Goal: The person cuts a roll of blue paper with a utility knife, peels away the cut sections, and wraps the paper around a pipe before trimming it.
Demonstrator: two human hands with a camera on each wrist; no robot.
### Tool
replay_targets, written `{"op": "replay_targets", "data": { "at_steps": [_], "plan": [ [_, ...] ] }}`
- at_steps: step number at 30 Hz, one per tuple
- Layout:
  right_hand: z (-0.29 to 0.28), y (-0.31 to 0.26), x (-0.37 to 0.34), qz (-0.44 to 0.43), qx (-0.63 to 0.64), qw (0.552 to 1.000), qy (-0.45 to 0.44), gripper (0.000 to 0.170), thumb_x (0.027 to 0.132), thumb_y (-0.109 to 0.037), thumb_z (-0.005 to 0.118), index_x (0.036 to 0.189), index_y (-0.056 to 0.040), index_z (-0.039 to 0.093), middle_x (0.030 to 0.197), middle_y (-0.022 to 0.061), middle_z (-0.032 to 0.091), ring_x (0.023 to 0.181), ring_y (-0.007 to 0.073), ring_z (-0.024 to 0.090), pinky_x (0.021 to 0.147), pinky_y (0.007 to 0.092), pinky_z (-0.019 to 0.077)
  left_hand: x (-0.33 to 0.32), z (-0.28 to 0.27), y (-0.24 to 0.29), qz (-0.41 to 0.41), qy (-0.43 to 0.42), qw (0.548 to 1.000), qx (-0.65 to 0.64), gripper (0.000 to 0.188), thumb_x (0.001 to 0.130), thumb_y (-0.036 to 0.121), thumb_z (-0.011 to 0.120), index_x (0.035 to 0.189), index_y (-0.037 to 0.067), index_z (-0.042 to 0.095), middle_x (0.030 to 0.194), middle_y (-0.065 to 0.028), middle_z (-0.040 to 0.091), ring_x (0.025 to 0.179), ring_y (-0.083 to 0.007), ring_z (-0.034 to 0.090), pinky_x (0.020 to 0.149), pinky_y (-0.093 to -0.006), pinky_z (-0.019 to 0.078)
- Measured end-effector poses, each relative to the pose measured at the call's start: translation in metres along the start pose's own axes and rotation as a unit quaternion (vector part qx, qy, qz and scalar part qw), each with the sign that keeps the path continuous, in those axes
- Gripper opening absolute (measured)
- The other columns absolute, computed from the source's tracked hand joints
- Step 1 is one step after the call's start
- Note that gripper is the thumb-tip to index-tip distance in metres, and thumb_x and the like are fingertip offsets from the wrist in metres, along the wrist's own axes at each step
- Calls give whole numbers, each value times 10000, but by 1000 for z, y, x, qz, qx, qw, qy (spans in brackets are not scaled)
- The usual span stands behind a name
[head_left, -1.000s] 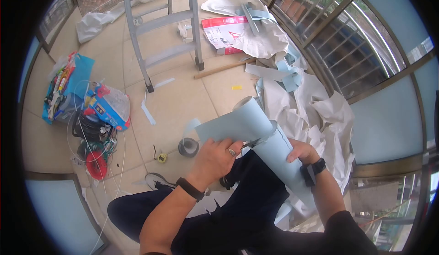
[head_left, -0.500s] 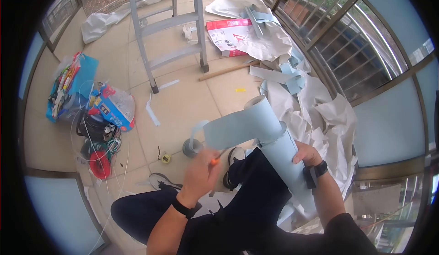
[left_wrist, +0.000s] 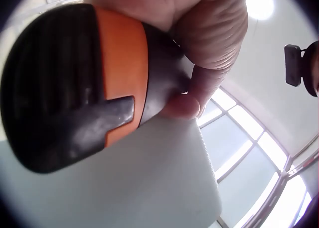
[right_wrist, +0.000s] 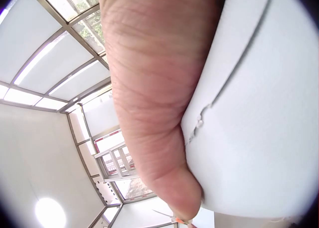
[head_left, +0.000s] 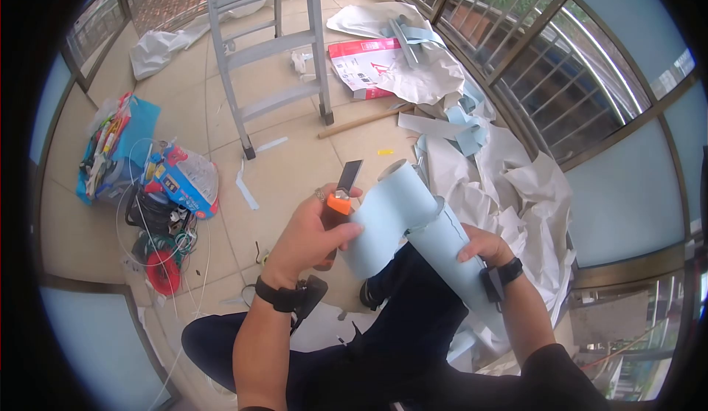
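My left hand point(head_left: 306, 230) grips an orange-and-black utility knife point(head_left: 339, 204), its broad blade point(head_left: 351, 174) pointing up and away. In the left wrist view, the knife's body point(left_wrist: 122, 58) fills the upper left. The same hand's thumb lies at the free edge of a light blue flap point(head_left: 383, 226), which curls off a roll of light blue sheet point(head_left: 450, 252). My right hand point(head_left: 488, 247) holds that roll over the right leg, thumb on top and fingers hidden beneath. A ragged cut point(right_wrist: 202, 115) shows in the sheet beside the right thumb.
An aluminium stepladder point(head_left: 276, 49) stands ahead. Crumpled white sheeting point(head_left: 509, 197) heaps along the right side, with a red-and-white box point(head_left: 361, 64) and a wooden stick point(head_left: 361, 122) beyond. On the left lie bags of tools point(head_left: 184, 178) and a red coil point(head_left: 162, 272).
The left hand has drawn the knife back from the cut in the roll, then risen to the flap's free end. The flap now bends downward. The right hand keeps its hold.
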State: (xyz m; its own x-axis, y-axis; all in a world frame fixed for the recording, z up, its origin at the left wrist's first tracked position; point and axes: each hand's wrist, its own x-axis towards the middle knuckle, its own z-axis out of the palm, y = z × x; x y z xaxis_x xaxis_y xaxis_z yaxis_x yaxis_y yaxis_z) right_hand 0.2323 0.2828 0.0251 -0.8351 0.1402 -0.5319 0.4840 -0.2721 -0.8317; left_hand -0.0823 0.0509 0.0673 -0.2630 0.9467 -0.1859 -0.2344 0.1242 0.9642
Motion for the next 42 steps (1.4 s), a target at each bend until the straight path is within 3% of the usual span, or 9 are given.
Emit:
{"op": "replay_targets", "data": {
  "at_steps": [13, 19, 21, 25, 29, 33, 36, 38, 42],
  "plan": [
    [40, -34, -16, -57, -154, 982, 93, 913, 679, -323, 925, 1447, 5, 555, 1301, 111, 677, 1187, 208, 632, 1063, 345, 478, -35, -23, 15, 3, 53, 998, 42, 512, 865, -12, 756, 1345, 33, 583, 904, 1, 646, 695, -83, 626, 654, -243, 518],
    [90, -48, -6, -56, -413, 832, 366, 863, 620, -323, 938, 1360, -45, 591, 1204, 184, 718, 1098, 370, 707, 939, 441, 564, -34, -33, -33, 18, 105, 990, 88, 526, 875, 9, 758, 1365, 26, 569, 903, -3, 629, 714, -81, 617, 658, -234, 502],
    [104, -24, 8, -111, -503, 715, 473, 807, 607, -312, 926, 1296, -57, 591, 1098, 199, 709, 1011, 414, 701, 847, 489, 576, -36, -41, -52, 7, 115, 985, 131, 528, 872, 6, 759, 1364, 18, 567, 906, -5, 626, 711, -83, 615, 653, -236, 503],
    [127, -10, 12, -173, -536, 650, 509, 911, 568, -353, 953, 1325, -34, 559, 1112, 189, 674, 989, 389, 681, 840, 486, 553, -53, -48, -71, -48, 136, 981, 131, 531, 863, 0, 762, 1355, 2, 563, 911, -12, 615, 702, -90, 615, 637, -244, 503],
    [147, -16, -3, -94, -544, 701, 451, 1030, 624, -415, 952, 1449, -20, 479, 1348, 221, 578, 1249, 429, 562, 1088, 538, 414, -73, -53, -79, -61, 141, 981, 121, 523, 860, -1, 764, 1346, 5, 569, 911, -16, 613, 700, -93, 616, 635, -245, 505],
    [146, -8, -21, -126, -540, 721, 415, 1011, 677, -430, 917, 1473, -4, 461, 1385, 206, 532, 1327, 434, 485, 1085, 670, 334, -98, -53, -70, -59, 162, 978, 113, 491, 863, 29, 769, 1327, 18, 609, 903, -19, 640, 711, -98, 608, 630, -261, 488],
    [126, -7, -38, -138, -552, 748, 341, 1008, 707, -423, 896, 1501, -3, 439, 1392, 213, 550, 1300, 434, 534, 1102, 605, 392, -112, -55, -73, -69, 169, 977, 106, 481, 862, 13, 762, 1320, 13, 615, 893, -14, 641, 706, -96, 606, 630, -254, 487],
    [110, -23, -42, -137, -472, 843, 217, 948, 701, -409, 894, 1478, -38, 497, 1334, 197, 614, 1235, 411, 600, 1055, 507, 482, -116, -58, -75, -68, 171, 978, 99, 474, 862, 8, 757, 1315, 11, 618, 893, -13, 643, 703, -96, 606, 629, -251, 486],
    [89, -50, -21, -85, -524, 844, 75, 817, 639, -398, 917, 1333, -75, 633, 1213, 174, 708, 1190, 367, 658, 984, 443, 541, -118, -62, -81, -87, 167, 976, 107, 494, 867, -26, 737, 1333, 22, 581, 938, -18, 638, 716, -86, 611, 646, -236, 509]
  ]
}}
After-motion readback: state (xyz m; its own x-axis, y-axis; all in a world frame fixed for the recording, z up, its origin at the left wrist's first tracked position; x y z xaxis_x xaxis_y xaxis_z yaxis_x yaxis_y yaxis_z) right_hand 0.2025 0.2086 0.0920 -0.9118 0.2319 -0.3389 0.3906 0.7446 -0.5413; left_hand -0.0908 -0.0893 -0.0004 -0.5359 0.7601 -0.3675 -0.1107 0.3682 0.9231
